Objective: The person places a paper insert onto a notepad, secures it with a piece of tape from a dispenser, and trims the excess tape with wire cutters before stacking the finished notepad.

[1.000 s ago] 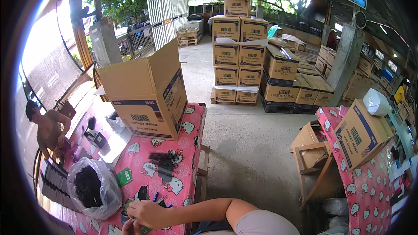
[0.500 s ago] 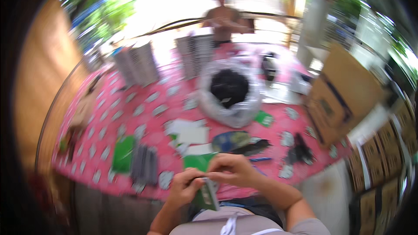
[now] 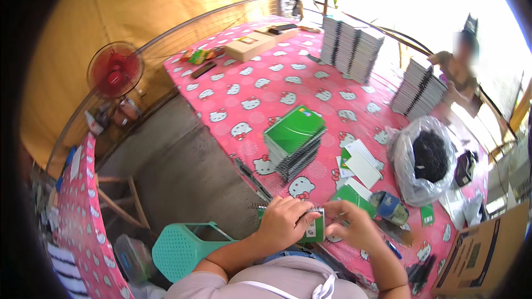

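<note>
Low in front of my body, my left hand point(image 3: 285, 222) is closed on a small green-covered notebook point(image 3: 316, 232). A black spiral coil point(image 3: 258, 206) sticks out to the left of that hand. My right hand point(image 3: 354, 222) is beside the notebook's right edge, its fingers apart; whether the thumb touches the pages I cannot tell. Just beyond my hands stands a stack of green spiral notebooks point(image 3: 295, 133). To its right lie white sheets point(image 3: 363, 170) and a green cover point(image 3: 353, 197).
A clear plastic bag point(image 3: 402, 177) of black coils stands right, with a blue pouch point(image 3: 389, 207) nearer. Tall notebook stacks point(image 3: 354, 50) rise farther back. A person point(image 3: 457, 69) is across the table. A cardboard box point(image 3: 482, 254) stands right, a turquoise stool point(image 3: 185, 249) left.
The view has swung left, showing the fan and stool. My right hand has come away from the left, its fingers now spread. The left hand keeps hold of the notebook.
</note>
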Action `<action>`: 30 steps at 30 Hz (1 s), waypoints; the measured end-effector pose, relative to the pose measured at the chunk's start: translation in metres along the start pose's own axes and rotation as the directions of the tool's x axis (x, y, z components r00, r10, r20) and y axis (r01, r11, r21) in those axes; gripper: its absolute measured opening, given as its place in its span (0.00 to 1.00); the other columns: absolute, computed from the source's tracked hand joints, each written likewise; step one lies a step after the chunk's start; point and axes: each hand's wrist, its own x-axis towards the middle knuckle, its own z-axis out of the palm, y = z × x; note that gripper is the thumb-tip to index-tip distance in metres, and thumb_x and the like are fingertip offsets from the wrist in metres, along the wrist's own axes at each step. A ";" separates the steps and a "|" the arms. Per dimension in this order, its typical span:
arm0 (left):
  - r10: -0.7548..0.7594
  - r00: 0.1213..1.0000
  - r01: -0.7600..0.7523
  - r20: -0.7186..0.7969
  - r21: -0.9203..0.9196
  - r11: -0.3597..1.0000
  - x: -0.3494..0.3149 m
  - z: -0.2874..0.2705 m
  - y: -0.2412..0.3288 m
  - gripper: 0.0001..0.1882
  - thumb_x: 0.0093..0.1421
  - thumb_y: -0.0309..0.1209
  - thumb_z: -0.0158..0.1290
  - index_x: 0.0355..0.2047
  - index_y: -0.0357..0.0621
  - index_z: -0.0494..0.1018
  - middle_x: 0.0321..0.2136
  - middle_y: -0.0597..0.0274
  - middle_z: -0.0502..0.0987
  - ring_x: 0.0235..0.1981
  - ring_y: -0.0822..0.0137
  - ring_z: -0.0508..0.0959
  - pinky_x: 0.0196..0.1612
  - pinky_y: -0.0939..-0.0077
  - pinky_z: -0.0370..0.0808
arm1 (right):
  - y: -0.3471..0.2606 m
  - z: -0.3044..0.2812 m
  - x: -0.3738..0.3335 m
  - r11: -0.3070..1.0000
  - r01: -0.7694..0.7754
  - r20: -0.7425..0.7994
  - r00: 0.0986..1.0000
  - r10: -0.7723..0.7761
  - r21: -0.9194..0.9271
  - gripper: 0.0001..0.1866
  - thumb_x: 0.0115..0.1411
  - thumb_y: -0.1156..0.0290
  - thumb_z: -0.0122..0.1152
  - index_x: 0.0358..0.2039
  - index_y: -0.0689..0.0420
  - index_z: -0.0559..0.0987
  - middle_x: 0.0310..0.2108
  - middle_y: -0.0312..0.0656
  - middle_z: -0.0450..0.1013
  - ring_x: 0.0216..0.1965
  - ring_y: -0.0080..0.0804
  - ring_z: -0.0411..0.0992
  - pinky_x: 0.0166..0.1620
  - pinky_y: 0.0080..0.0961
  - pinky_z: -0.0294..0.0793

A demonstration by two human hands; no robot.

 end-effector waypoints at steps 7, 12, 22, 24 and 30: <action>-0.117 0.780 -0.093 -0.615 -0.299 0.950 0.027 -0.040 -0.043 0.27 0.66 0.42 0.48 0.58 0.37 0.60 0.57 0.55 0.65 0.59 0.60 0.64 0.63 0.62 0.55 | -0.068 0.011 0.068 0.847 0.362 -0.266 0.836 -0.480 -0.389 0.12 0.51 0.78 0.63 0.38 0.57 0.78 0.26 0.43 0.74 0.25 0.34 0.72 0.30 0.30 0.70; -0.527 0.763 0.069 -0.375 -0.763 0.643 0.069 0.000 -0.137 0.24 0.68 0.38 0.42 0.58 0.36 0.59 0.56 0.54 0.65 0.58 0.64 0.63 0.62 0.68 0.56 | -0.030 0.059 0.162 0.370 0.248 0.038 0.870 -0.491 -0.895 0.17 0.50 0.57 0.66 0.36 0.56 0.79 0.38 0.45 0.72 0.41 0.43 0.70 0.40 0.36 0.71; -0.568 0.717 0.086 -0.404 -0.758 0.647 0.124 0.047 -0.165 0.10 0.66 0.32 0.49 0.30 0.39 0.69 0.38 0.56 0.76 0.41 0.74 0.72 0.47 0.78 0.68 | 0.069 0.012 0.240 0.977 0.151 -0.658 0.723 -0.211 -0.148 0.19 0.64 0.57 0.54 0.31 0.63 0.77 0.31 0.48 0.74 0.34 0.43 0.71 0.39 0.31 0.69; -0.568 0.692 0.067 -0.445 -0.745 0.664 0.126 0.043 -0.157 0.11 0.66 0.34 0.49 0.29 0.40 0.69 0.37 0.57 0.76 0.40 0.74 0.72 0.46 0.79 0.68 | 0.069 0.023 0.243 0.952 0.235 -0.660 0.688 -0.304 -0.193 0.17 0.62 0.58 0.56 0.32 0.63 0.76 0.33 0.49 0.74 0.37 0.44 0.71 0.42 0.32 0.69; -0.395 0.678 -0.086 -0.620 -0.601 0.795 0.090 -0.020 -0.125 0.12 0.66 0.32 0.46 0.44 0.36 0.70 0.45 0.56 0.74 0.44 0.71 0.72 0.50 0.72 0.67 | 0.119 -0.100 0.165 0.753 -0.070 -0.433 0.851 -0.297 -0.654 0.22 0.52 0.64 0.65 0.45 0.62 0.74 0.45 0.52 0.71 0.50 0.49 0.68 0.52 0.39 0.67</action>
